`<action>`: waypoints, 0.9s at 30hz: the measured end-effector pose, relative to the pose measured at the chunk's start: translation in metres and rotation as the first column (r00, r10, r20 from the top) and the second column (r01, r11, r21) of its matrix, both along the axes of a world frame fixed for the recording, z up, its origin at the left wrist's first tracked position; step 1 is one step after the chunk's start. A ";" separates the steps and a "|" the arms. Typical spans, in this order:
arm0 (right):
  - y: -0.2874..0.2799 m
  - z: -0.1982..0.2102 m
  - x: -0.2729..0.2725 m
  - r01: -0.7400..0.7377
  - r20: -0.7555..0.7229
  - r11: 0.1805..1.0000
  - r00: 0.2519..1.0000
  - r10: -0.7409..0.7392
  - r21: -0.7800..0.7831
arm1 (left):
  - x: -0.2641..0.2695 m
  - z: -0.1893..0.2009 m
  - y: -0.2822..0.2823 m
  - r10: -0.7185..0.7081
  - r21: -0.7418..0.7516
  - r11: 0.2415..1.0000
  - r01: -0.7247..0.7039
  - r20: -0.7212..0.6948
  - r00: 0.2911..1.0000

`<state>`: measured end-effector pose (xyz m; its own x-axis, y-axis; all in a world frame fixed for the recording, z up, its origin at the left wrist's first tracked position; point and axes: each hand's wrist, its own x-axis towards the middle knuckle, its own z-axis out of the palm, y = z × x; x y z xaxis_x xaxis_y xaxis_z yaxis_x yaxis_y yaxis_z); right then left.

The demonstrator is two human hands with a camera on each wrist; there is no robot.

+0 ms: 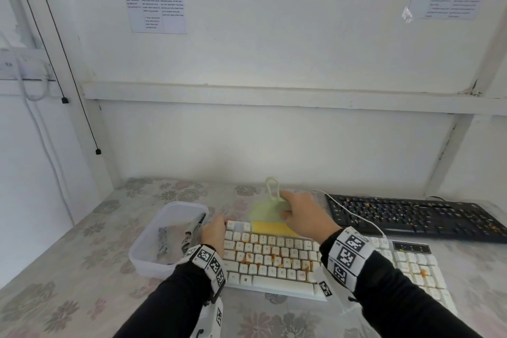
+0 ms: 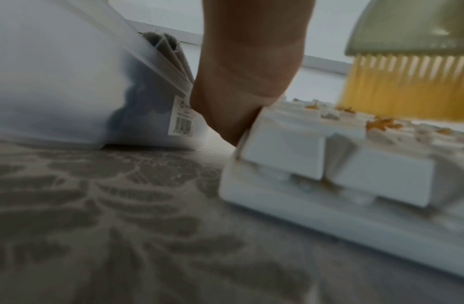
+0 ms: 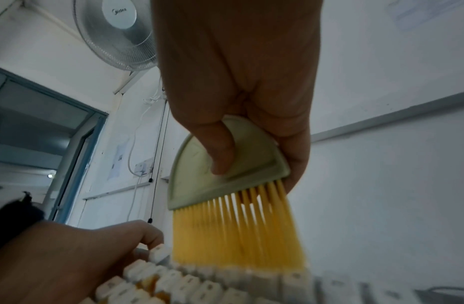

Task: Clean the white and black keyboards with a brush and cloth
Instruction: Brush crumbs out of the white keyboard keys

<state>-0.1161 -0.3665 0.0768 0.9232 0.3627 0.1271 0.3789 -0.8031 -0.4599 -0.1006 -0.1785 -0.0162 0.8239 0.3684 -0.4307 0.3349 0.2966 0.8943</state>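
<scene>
1. White keyboard is lying at the near middle of the desk, its keys spotted with orange crumbs; the brushing step is under way on it.
2. Right hand is gripping the brush, thumb and fingers clamped on the pale green head, with the yellow bristles meeting the top key row at about 12 o'clock of the board.
3. Left hand is bracing the keyboard's far left corner, around 10 o'clock, with its thumb pressed against the edge; how the rest of its fingers are lying, I cannot tell.
4. Plastic container is sitting just beside that corner at 9 o'clock, with something grey, possibly the cloth, inside.
5. Black keyboard is waiting at 2 o'clock, also littered with crumbs, apparently untouched.
6. Judging by the debris, this is an early stage: most rows are not yet swept.
7. Next move, I reckon, is calling for strokes dragged row by row toward one edge, bristles angled into the gaps, the left hand keeping the board from sliding.
8. Watch the white cable running behind the right hand.
</scene>
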 end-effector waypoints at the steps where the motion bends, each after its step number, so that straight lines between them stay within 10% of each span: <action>1: 0.005 0.001 -0.001 -0.015 0.014 1.000 1.000 0.015 0.026 | 0.000 -0.001 0.000 -0.005 0.005 1.000 0.005 -0.002 1.000; 20: -0.046 0.002 0.000 0.167 -0.125 0.983 0.977 -0.176 -0.078 | 0.004 -0.005 0.002 0.002 0.007 1.000 -0.001 -0.031 1.000; 27: -0.003 0.014 -0.003 0.028 -0.063 0.998 0.998 -0.024 0.056 | 0.006 -0.005 0.001 -0.005 0.051 0.999 0.006 -0.013 1.000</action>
